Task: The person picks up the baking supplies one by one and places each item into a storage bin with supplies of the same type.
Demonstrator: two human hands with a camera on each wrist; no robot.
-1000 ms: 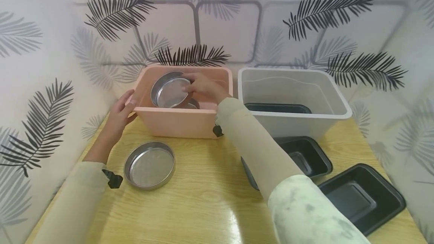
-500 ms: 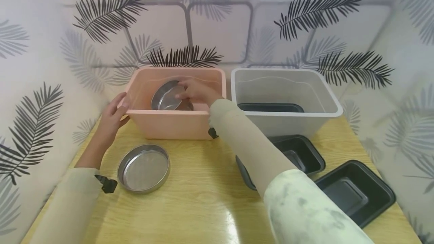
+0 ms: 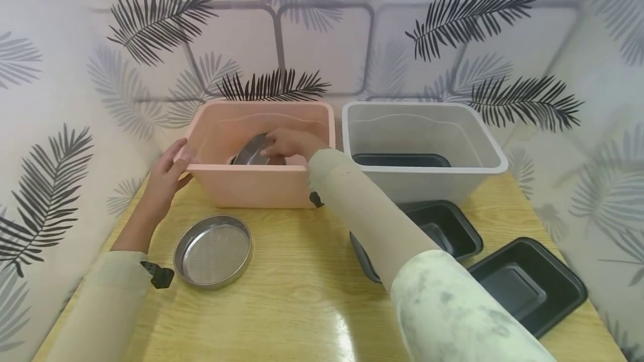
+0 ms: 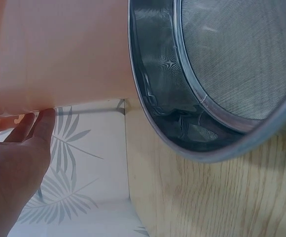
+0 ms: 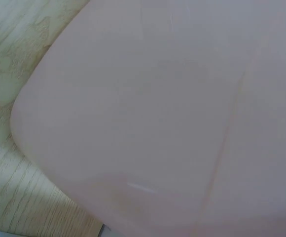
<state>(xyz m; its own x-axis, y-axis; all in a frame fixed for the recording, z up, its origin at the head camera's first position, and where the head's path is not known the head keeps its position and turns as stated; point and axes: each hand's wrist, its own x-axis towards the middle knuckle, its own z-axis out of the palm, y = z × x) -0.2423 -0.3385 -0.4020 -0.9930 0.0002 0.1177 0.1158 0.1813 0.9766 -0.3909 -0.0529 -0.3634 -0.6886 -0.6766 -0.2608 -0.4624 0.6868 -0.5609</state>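
Observation:
A pink plastic bin (image 3: 261, 186) stands at the back left of the table. My left hand (image 3: 168, 169) grips its left rim; in the left wrist view the fingers (image 4: 43, 129) bend around the bin's edge. Inside the bin, my right hand (image 3: 289, 143) pinches the rim of a round metal sieve (image 3: 253, 149), which is tilted, its lower part hidden behind the front wall. Another sieve (image 3: 213, 253) with a fine mesh (image 4: 241, 54) lies on the table in front of the bin. Only the bin's pink wall (image 5: 133, 108) fills most of the right wrist view.
Right of the pink bin is a white bin (image 3: 427, 179) holding a dark pan (image 3: 402, 160). Black rectangular pans (image 3: 528, 284) lie on the right of the wooden table (image 3: 282, 306), partly under the right forearm. A patterned wall (image 3: 332, 43) closes off the back.
My right hand has lowered the sieve deeper into the pink bin and tilted it more. The left hand keeps its hold on the rim. The head view has shifted slightly.

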